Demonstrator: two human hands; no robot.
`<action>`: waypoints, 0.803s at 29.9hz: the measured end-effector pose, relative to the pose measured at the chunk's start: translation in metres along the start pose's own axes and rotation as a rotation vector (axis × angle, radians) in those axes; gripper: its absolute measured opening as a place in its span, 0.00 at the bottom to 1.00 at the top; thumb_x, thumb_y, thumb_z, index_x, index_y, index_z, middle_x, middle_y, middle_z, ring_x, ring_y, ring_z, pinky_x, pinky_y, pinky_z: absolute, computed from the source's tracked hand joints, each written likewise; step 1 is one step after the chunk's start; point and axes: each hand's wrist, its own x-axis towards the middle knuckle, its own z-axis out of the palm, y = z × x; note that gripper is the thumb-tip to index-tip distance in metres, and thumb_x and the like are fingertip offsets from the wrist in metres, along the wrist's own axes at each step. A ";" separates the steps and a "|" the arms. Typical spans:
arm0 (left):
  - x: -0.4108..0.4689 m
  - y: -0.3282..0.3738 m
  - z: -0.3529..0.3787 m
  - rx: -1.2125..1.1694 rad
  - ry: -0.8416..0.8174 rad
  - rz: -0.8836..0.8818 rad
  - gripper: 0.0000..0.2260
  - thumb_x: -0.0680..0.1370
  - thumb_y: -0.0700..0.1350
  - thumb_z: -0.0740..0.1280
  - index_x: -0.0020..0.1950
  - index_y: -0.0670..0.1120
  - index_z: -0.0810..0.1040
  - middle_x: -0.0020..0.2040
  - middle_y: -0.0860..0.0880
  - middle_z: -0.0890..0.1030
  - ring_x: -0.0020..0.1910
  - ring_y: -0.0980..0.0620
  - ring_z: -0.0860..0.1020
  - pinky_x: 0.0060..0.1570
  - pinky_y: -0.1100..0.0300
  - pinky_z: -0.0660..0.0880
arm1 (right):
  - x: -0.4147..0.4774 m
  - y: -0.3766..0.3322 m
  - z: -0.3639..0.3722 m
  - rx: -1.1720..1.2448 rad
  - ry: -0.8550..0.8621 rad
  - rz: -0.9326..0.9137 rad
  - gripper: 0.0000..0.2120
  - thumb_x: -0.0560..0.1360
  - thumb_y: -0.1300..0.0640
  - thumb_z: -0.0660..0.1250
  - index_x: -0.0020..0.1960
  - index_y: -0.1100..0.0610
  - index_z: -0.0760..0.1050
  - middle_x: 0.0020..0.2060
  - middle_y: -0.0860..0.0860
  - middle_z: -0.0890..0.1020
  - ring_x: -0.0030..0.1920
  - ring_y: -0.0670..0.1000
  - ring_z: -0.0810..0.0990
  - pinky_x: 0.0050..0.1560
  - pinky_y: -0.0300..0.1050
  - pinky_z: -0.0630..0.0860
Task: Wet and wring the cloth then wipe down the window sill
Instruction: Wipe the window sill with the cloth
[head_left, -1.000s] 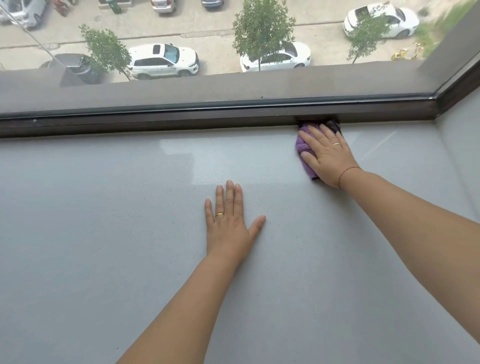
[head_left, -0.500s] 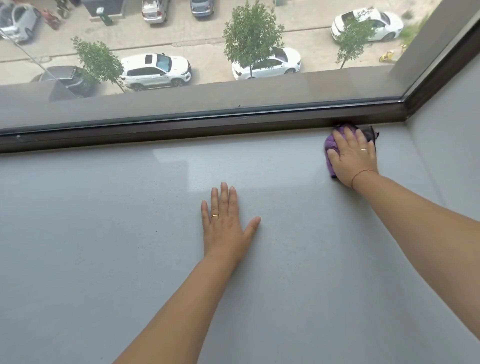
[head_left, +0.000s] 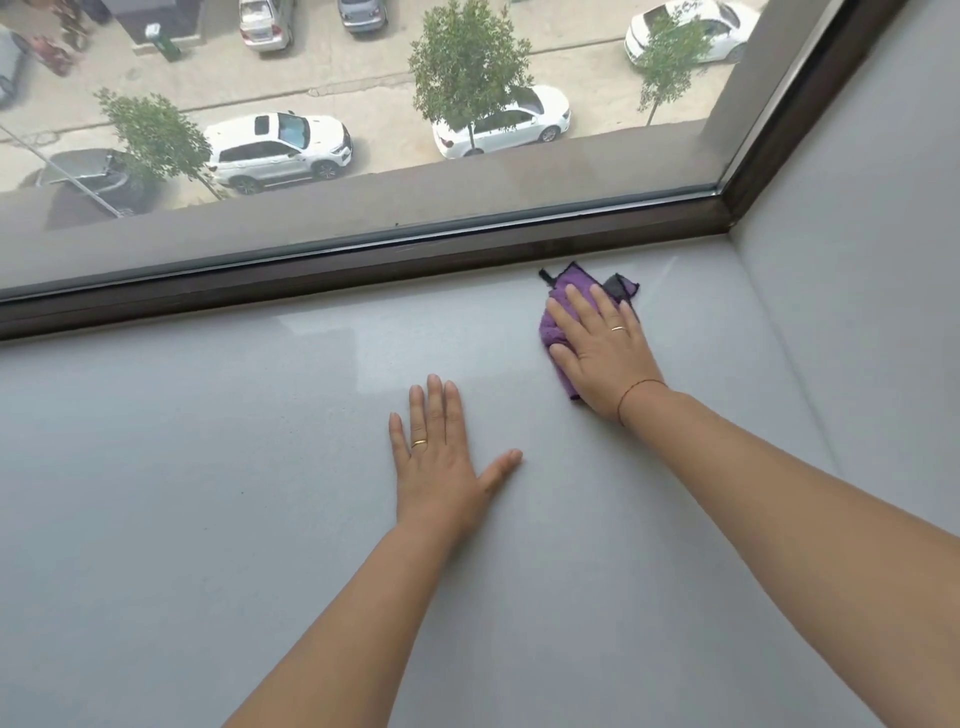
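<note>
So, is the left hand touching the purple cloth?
Apart. The head view shows bare sill between the left hand, flat on it, and the cloth under the right hand.

Soft daylight is admitted through the far window; pale glare is seen on the sill, shadows are faint, and lines are bowed at the edges.

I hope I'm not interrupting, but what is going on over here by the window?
A person is wiping down the grey window sill. The right hand presses flat on a purple cloth near the sill's far right corner, close to the dark window frame. The left hand lies flat on the bare sill with straight fingers, apparently bracing. Both hands are flat, so neither grips anything.
</note>
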 end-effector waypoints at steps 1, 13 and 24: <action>0.000 0.001 0.000 -0.001 -0.002 -0.001 0.43 0.66 0.75 0.35 0.68 0.49 0.22 0.72 0.51 0.25 0.70 0.50 0.24 0.69 0.47 0.27 | -0.004 0.017 -0.002 0.009 0.005 0.070 0.26 0.81 0.44 0.47 0.77 0.45 0.46 0.78 0.46 0.45 0.77 0.51 0.42 0.74 0.51 0.39; -0.026 -0.009 -0.001 -0.067 0.109 -0.090 0.36 0.78 0.63 0.50 0.77 0.46 0.37 0.77 0.48 0.34 0.75 0.50 0.33 0.72 0.52 0.32 | -0.057 -0.080 0.025 0.006 -0.083 -0.213 0.27 0.81 0.44 0.47 0.77 0.44 0.41 0.77 0.46 0.41 0.76 0.52 0.36 0.72 0.53 0.32; -0.070 0.008 0.024 -0.050 0.049 -0.146 0.34 0.78 0.64 0.43 0.70 0.50 0.24 0.72 0.52 0.25 0.71 0.51 0.26 0.70 0.48 0.28 | -0.069 -0.025 0.014 0.054 -0.041 0.195 0.27 0.81 0.45 0.46 0.77 0.46 0.43 0.77 0.47 0.42 0.76 0.54 0.38 0.73 0.55 0.35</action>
